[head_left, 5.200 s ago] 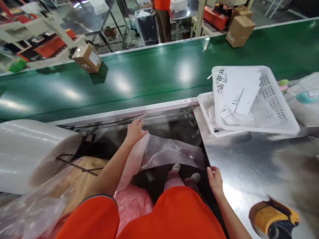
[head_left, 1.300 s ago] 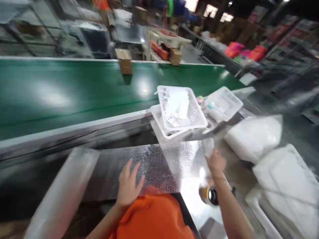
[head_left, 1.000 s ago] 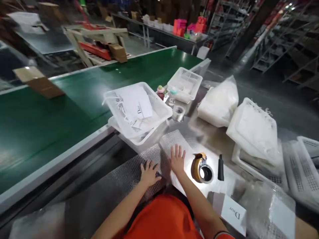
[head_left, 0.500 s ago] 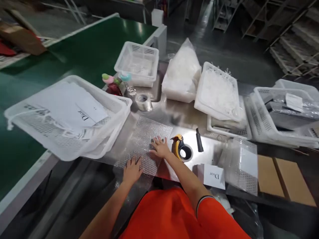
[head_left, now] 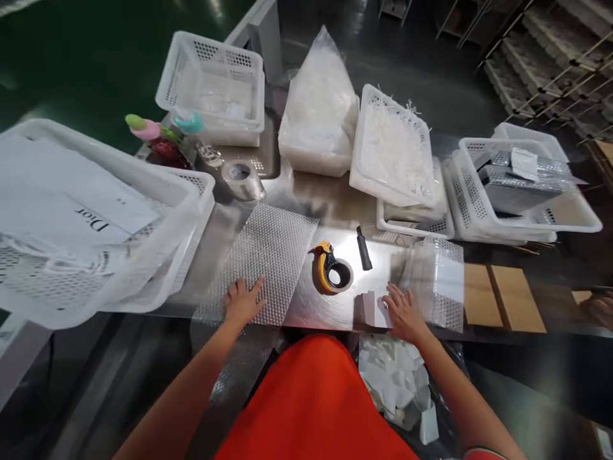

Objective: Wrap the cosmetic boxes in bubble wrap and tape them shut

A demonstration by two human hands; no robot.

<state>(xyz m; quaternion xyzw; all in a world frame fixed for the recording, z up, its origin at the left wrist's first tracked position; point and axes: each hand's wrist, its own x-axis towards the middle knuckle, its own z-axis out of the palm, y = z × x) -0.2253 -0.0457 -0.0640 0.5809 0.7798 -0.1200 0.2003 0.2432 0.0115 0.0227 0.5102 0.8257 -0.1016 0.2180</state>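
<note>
My left hand [head_left: 243,304] lies with spread fingers on the lower part of a bubble wrap sheet [head_left: 275,246], which is flat on the metal table [head_left: 301,306]. Over the right edge of a small stack of white cards [head_left: 373,310] is my right hand [head_left: 405,310], fingers apart, touching or just above it. A yellow and black tape dispenser [head_left: 332,269] sits between the hands. Behind it to the right lies a black marker-like tool [head_left: 364,248]. Bubble wrap pouches [head_left: 437,281] are just beyond my right hand.
White baskets [head_left: 191,198] with Dior papers stand at left. Further back are a tape roll [head_left: 243,180], a bagged white bundle [head_left: 325,96] and a basket of shreds [head_left: 395,150]. Brown boxes [head_left: 517,298] lie right, near another person's hand [head_left: 598,310].
My right hand has left the bubble wrap and moved right to the white cards. My left hand stays on the sheet. The view has shifted, and another person's hand now shows at the right edge.
</note>
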